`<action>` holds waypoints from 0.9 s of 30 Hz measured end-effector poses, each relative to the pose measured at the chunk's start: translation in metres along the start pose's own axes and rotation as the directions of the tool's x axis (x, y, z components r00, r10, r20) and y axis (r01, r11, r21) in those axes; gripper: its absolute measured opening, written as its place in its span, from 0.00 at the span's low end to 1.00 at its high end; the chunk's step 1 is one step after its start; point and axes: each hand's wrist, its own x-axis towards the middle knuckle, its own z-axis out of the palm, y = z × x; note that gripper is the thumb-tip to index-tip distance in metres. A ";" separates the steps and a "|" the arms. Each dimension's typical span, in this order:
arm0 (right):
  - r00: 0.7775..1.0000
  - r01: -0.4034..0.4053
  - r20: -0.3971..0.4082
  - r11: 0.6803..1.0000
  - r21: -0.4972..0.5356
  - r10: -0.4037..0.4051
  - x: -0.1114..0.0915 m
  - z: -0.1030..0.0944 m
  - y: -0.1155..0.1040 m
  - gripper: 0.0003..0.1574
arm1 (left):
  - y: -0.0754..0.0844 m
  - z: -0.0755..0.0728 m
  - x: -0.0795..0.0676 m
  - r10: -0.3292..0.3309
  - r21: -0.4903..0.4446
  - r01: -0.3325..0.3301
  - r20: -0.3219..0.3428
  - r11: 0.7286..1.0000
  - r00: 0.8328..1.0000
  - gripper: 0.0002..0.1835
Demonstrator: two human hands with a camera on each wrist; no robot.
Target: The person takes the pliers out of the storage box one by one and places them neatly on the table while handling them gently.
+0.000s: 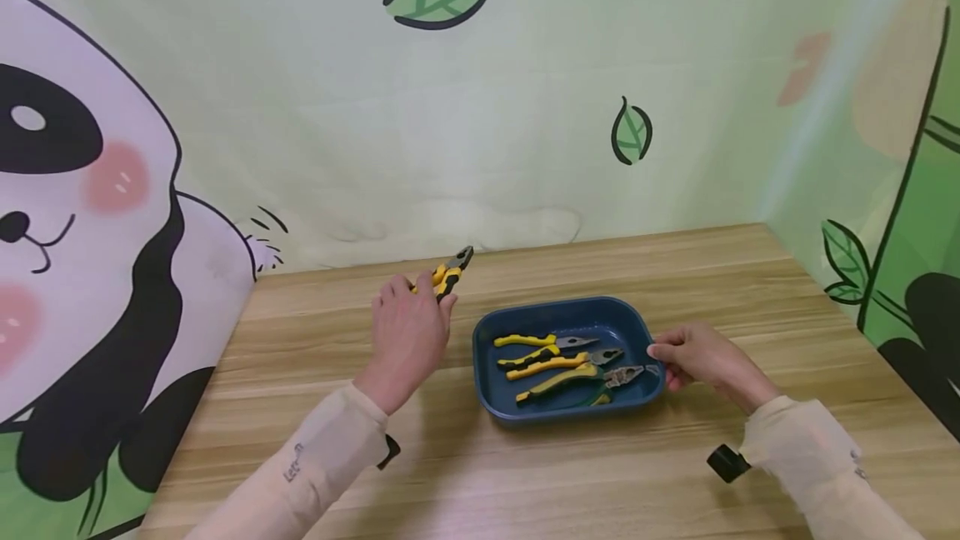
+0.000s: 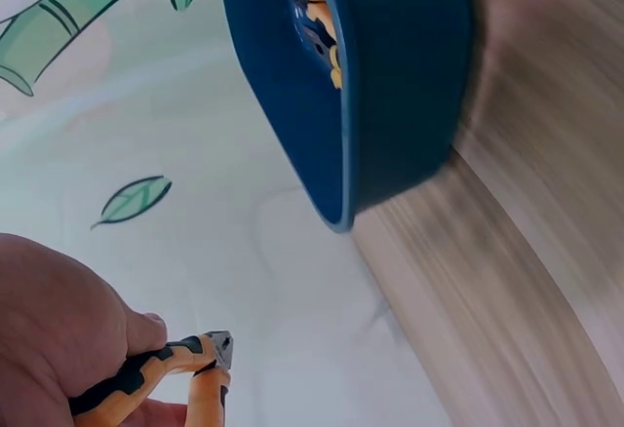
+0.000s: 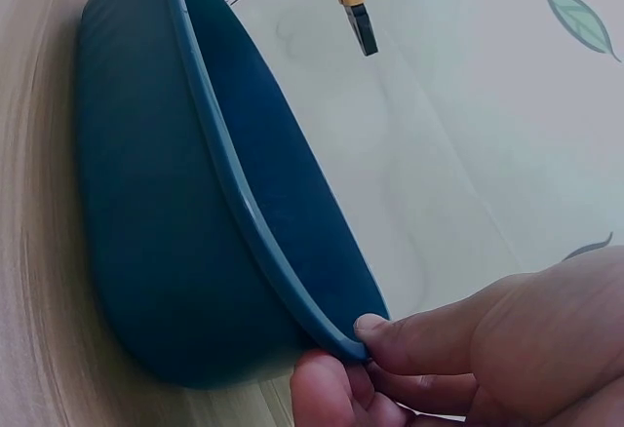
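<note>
My left hand (image 1: 411,325) grips yellow-and-black pliers (image 1: 447,275) by the handles, raised to the left of a blue tray (image 1: 486,397). In the left wrist view the handles of these pliers (image 2: 156,380) spread apart, their metal jaws pointing away from the palm. The right hand (image 1: 708,358) pinches the tray's right rim between thumb and fingers, seen closely in the right wrist view on the rim (image 3: 255,227). Inside the tray lie yellow-handled long-nose pliers (image 1: 573,342), yellow-and-black pliers (image 1: 551,367) and green-and-yellow pliers (image 1: 558,384), heads toward the right.
The tray stands on a wooden table (image 1: 570,482). Behind the table hangs a pale green backdrop (image 1: 480,123) with leaves and a large panda printed on it. Its right side (image 1: 918,215) runs along the table's right edge. A dark wrist device (image 1: 727,463) sits under the right sleeve.
</note>
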 end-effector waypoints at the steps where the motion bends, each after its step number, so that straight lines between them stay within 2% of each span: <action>1: 1.000 -0.003 -0.001 1.000 0.000 0.003 0.000 0.000 0.000 0.22 | -0.002 0.000 0.000 -0.004 0.003 0.004 -0.006 1.000 1.000 0.27; 5: 1.000 -0.009 -0.007 1.000 -0.007 0.009 0.000 0.000 0.001 0.22 | -0.012 0.000 -0.001 -0.021 0.007 0.022 -0.030 1.000 0.999 0.26; 16: 1.000 -0.008 -0.010 1.000 -0.002 0.008 0.000 0.001 0.001 0.23 | -0.039 -0.002 -0.004 -0.075 -0.009 0.075 -0.041 0.997 0.996 0.25; 27: 1.000 -0.003 0.000 1.000 -0.008 0.003 0.000 0.000 0.000 0.23 | -0.063 -0.002 -0.008 -0.150 -0.019 0.150 0.013 0.989 0.989 0.27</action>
